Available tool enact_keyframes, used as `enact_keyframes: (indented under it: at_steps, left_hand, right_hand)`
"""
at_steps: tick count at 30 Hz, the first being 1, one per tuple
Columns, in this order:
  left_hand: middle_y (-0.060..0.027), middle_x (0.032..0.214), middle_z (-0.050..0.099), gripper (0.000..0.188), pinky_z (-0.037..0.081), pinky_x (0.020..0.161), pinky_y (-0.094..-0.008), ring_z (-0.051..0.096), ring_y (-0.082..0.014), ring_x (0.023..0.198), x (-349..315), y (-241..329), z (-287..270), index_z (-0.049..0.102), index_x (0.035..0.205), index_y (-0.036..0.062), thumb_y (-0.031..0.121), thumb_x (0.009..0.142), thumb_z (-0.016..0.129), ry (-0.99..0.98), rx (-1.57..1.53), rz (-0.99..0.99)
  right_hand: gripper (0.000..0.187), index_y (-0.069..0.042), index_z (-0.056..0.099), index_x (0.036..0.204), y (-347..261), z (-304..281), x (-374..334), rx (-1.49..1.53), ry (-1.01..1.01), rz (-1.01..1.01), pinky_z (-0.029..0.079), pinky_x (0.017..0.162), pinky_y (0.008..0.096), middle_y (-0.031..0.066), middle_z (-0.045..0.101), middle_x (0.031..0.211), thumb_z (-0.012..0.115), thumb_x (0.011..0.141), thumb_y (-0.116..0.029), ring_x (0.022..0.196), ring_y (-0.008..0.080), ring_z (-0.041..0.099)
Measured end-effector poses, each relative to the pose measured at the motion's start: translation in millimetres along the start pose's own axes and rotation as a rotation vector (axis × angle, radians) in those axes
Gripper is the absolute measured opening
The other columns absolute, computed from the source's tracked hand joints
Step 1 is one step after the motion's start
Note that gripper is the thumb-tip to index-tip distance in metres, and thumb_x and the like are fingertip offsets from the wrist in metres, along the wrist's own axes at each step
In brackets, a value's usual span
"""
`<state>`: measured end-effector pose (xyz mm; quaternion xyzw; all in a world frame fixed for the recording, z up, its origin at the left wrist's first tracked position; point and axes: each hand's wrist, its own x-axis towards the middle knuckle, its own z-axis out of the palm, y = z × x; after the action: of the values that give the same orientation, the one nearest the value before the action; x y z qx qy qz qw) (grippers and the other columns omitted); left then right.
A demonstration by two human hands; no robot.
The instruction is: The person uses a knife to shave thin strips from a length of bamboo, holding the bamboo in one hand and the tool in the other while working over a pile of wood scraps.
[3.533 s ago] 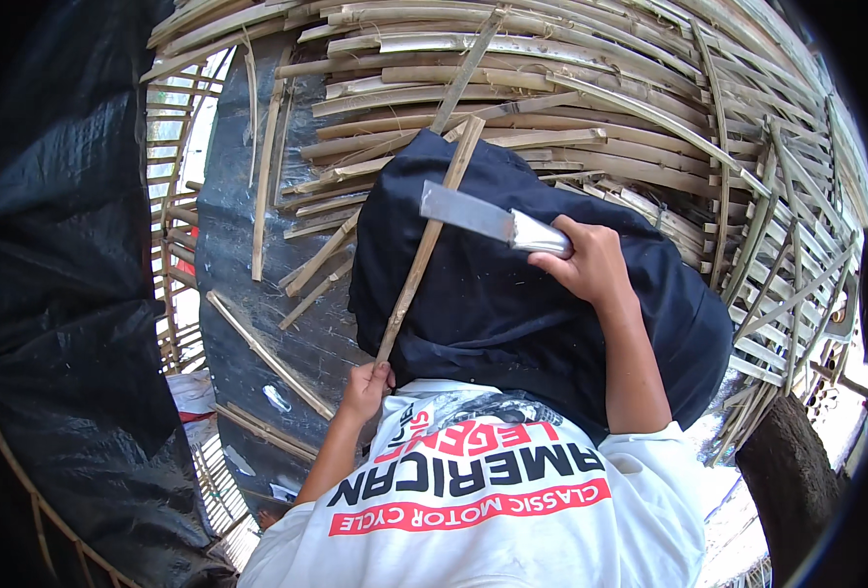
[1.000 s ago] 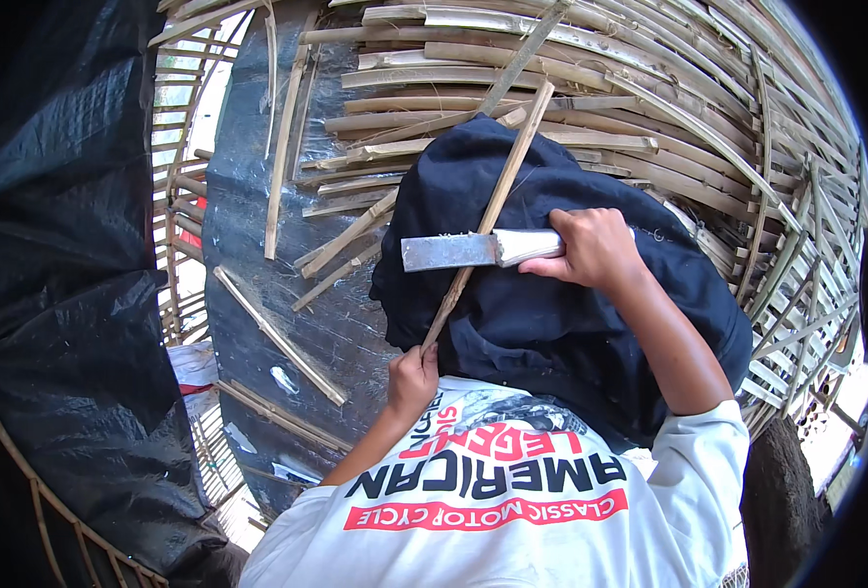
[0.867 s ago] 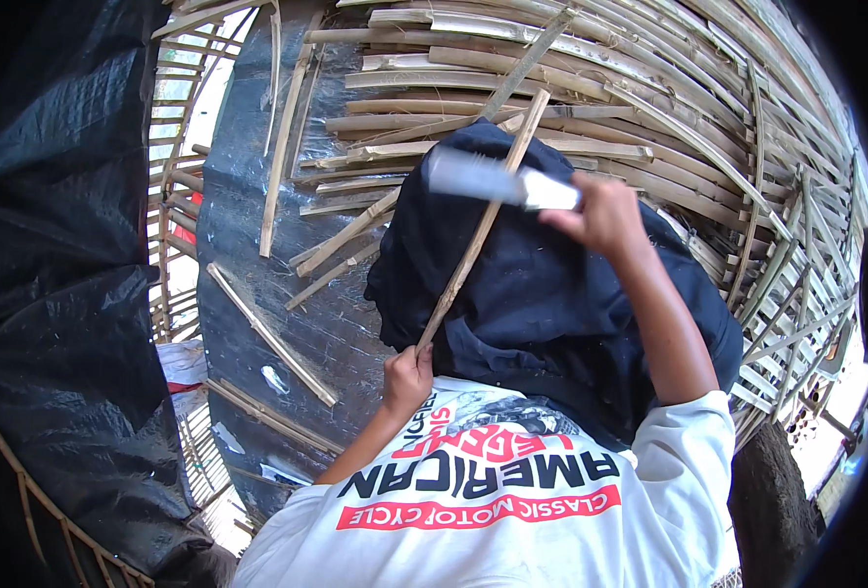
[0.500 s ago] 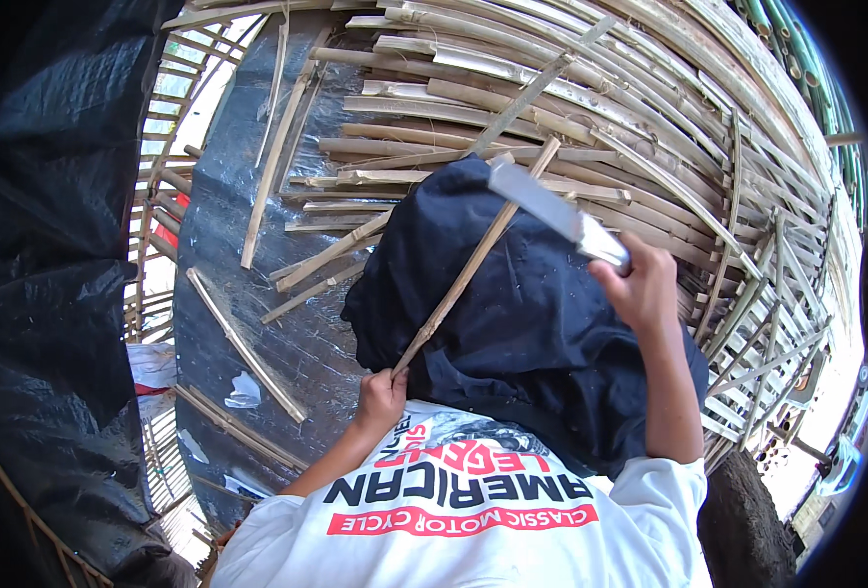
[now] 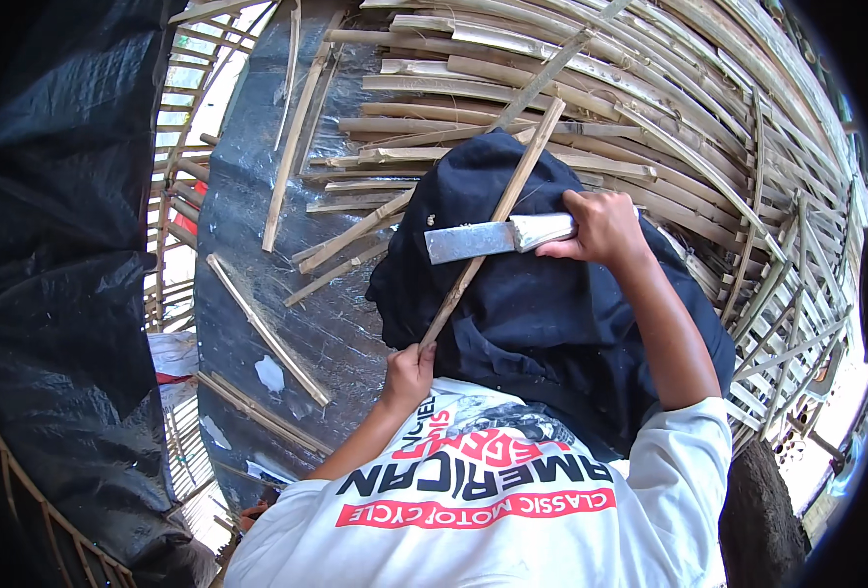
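My left hand [image 5: 410, 376] is closed round the near end of a split bamboo strip [image 5: 518, 181]. The strip slants up and away to the right over my lap, which is covered by dark cloth [image 5: 561, 314]. In my right hand [image 5: 601, 227] is a broad flat-bladed knife [image 5: 471, 243], its blade lying across the strip at about mid-length. A pale wrapping or handle part shows between the blade and my fingers; the rest of the handle is hidden in my grip. A small pale shaving rests on the cloth left of the strip.
Long split bamboo strips [image 5: 512, 67] lie heaped beyond my knees. Several shorter bamboo pieces [image 5: 269, 331] are scattered on the dark sheet [image 5: 248, 186] at left. Black plastic sheeting [image 5: 61, 245] hangs on the far left. A bamboo lattice [image 5: 796, 304] stands at right.
My right hand has brought the knife down and nearer along the strip, turning the blade more level. My left hand keeps its hold on the strip. The whole view has shifted slightly.
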<state>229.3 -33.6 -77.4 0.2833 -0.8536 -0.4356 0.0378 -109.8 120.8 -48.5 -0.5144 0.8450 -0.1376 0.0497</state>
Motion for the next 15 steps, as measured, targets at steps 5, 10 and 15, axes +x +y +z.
enact_keyframes:
  at_steps: [5,10,15]
  left_hand:
    - [-0.0242,0.055,0.052,0.041,0.041,0.047,-0.0469,0.058,-0.0451,0.057,-11.5,-5.0,-2.9,0.054,0.065,-0.0024,0.026,0.095,0.057,-0.002,-0.035,-0.04]
    - [-0.025,0.054,0.052,0.044,0.04,0.046,-0.0456,0.058,-0.0445,0.056,-1.7,-2.9,-0.8,0.055,0.064,-0.0035,0.028,0.094,0.058,-0.022,-0.048,-0.001]
    - [-0.007,0.047,0.045,0.051,0.032,0.042,-0.0345,0.044,-0.0164,0.041,-4.7,-19.5,-11.2,0.048,0.059,-0.0008,0.032,0.098,0.053,-0.123,-0.183,-0.066]
  right_hand:
    - [0.073,0.0,0.069,0.091,76.6,-57.1,10.0,0.017,0.151,0.831,0.05,0.07,0.0487,0.0231,0.067,0.077,0.049,0.084,-0.069,0.078,0.0395,0.066]
    - [0.066,0.0,0.069,0.09,123.7,-144.8,-81.9,-0.084,0.283,0.881,0.047,0.072,0.0493,0.0256,0.064,0.075,0.052,0.085,-0.064,0.079,0.0423,0.064]
    - [0.047,-0.002,0.06,0.072,12.6,-103.7,-80.8,-0.013,0.135,0.6,0.046,0.059,0.0441,0.0164,0.06,0.061,0.071,0.075,-0.048,0.062,0.0374,0.061]
